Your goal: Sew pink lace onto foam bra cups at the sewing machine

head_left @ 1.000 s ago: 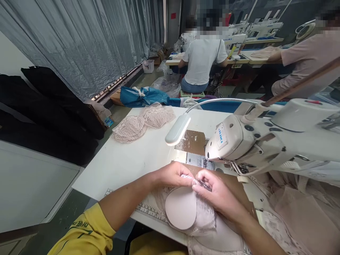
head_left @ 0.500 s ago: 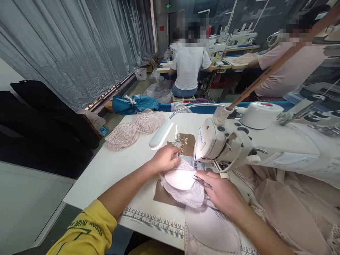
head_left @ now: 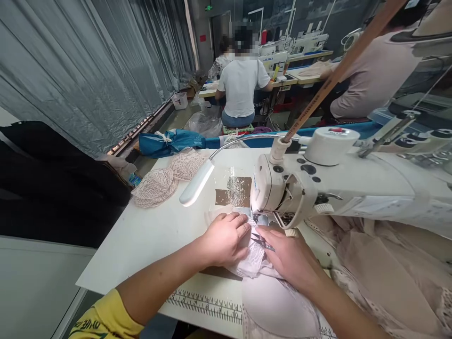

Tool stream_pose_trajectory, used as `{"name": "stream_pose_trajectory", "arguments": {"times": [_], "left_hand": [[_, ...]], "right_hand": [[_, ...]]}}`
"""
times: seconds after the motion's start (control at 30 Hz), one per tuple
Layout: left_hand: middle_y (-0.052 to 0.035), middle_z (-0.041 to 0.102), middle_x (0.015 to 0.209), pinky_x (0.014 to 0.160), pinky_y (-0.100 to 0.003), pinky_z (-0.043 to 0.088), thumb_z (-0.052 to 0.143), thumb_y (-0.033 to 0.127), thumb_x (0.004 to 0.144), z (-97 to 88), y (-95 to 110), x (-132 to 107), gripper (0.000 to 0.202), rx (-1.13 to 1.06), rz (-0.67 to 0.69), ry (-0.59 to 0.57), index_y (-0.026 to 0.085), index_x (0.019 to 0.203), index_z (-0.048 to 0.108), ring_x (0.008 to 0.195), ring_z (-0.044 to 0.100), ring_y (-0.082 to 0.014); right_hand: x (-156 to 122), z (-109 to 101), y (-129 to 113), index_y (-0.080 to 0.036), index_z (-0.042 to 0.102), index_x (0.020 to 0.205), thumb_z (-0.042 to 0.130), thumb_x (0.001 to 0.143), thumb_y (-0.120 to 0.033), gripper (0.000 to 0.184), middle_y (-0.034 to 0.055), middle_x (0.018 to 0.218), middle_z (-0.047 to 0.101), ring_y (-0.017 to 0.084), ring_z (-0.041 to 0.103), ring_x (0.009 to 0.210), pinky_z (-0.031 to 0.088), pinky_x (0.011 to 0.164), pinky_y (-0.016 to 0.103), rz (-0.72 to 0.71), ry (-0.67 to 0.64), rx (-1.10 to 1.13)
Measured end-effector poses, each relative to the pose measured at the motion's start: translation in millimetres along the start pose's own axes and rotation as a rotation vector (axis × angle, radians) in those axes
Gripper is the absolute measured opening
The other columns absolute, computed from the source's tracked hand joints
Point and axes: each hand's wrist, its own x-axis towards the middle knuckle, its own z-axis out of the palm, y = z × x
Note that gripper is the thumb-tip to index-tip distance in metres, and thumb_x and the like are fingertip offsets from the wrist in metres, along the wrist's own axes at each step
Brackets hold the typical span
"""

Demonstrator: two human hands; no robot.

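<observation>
A pale pink lace bra (head_left: 277, 301) lies partly on the table, one padded cup hanging toward the front edge. Over its lace near the needle, my left hand (head_left: 226, 241) rests with fingers laid flat. My right hand (head_left: 291, 254) grips small pointed scissors (head_left: 263, 242), their blades pointing left, and its fingertips touch the lace beside the presser foot. Directly behind both hands stands the white sewing machine head (head_left: 270, 183). The fabric edge beneath the needle is partly hidden by my fingers.
Two lace cups (head_left: 155, 187) lie at the table's back left. A lamp (head_left: 196, 183) on a bendy neck hangs above the table. More beige fabric (head_left: 381, 263) is heaped right. A printed ruler (head_left: 208, 305) runs along the front edge. Co-workers (head_left: 242, 87) sit ahead at machines.
My left hand has come down and nearer, from holding the lace's far edge to lying flat over the cup. The right hand stays by the needle with the scissors. The view has shifted slightly.
</observation>
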Motion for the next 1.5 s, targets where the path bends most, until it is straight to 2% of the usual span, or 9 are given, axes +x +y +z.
{"name": "stream_pose_trajectory", "arguments": {"times": [0.27,0.43,0.6,0.7,0.93,1.1,1.5], "left_hand": [[-0.0154,0.047,0.14,0.1,-0.043,0.035,0.048,0.037,0.079,-5.9,-18,13,0.062,0.033,0.146,-0.034,0.008,0.133,0.047,0.121,0.046,-0.0305],[-0.0169,0.05,0.137,0.1,-0.048,0.033,0.048,0.033,0.075,-7.0,-21,19,0.064,0.053,0.162,-0.037,0.008,0.133,0.047,0.119,0.048,-0.0331],[-0.0161,0.051,0.136,0.106,-0.051,0.026,0.047,0.027,0.076,-3.2,-19,14,0.058,0.051,0.17,0.013,0.007,0.131,0.048,0.121,0.046,-0.0313],[-0.016,0.052,0.135,0.108,-0.05,0.025,0.046,0.025,0.078,1.6,-19,11,0.054,0.04,0.192,0.045,0.007,0.129,0.05,0.122,0.046,-0.0303],[-0.0142,0.053,0.135,0.109,-0.047,0.025,0.047,0.024,0.077,9.0,-22,11,0.054,-0.006,0.189,0.08,0.009,0.128,0.052,0.12,0.048,-0.0287],[-0.0142,0.055,0.131,0.107,-0.046,0.028,0.046,0.023,0.078,9.9,-25,14,0.051,-0.001,0.194,0.105,0.009,0.127,0.052,0.12,0.047,-0.0293],[-0.0153,0.056,0.128,0.107,-0.046,0.029,0.047,0.021,0.078,9.7,-27,16,0.049,-0.019,0.158,0.088,0.011,0.125,0.052,0.125,0.045,-0.0292]], "right_hand": [[2,-1,-4,-0.025,0.062,0.121,0.049,0.08,-0.015,0.044,0.0067,0.099,0.074,0.021,0.068,0.093,0.049,0.079,0.029,0.035,0.045,-0.022],[2,2,-3,-0.027,0.063,0.121,0.053,0.083,-0.024,0.039,0.0058,0.096,0.074,0.023,0.067,0.094,0.049,0.08,0.031,0.047,0.061,-0.021],[2,5,-1,-0.026,0.062,0.123,0.051,0.087,-0.033,0.038,0.0068,0.095,0.075,0.025,0.068,0.094,0.05,0.081,0.034,0.019,0.044,-0.05],[1,6,0,-0.022,0.061,0.125,0.048,0.089,-0.037,0.04,0.0088,0.097,0.074,0.025,0.069,0.09,0.052,0.077,0.035,0.032,0.006,-0.047],[1,7,-1,-0.024,0.06,0.125,0.047,0.09,-0.037,0.04,0.0069,0.099,0.074,0.022,0.07,0.078,0.054,0.063,0.031,0.057,0.0,-0.057],[1,8,-2,-0.024,0.06,0.125,0.046,0.09,-0.037,0.04,0.0065,0.095,0.075,0.022,0.07,0.076,0.054,0.062,0.031,0.046,0.015,-0.094],[0,14,0,-0.033,0.062,0.122,0.047,0.087,-0.036,0.038,0.0035,0.082,0.074,0.019,0.069,0.072,0.049,0.058,0.025,0.071,0.081,-0.101]]}}
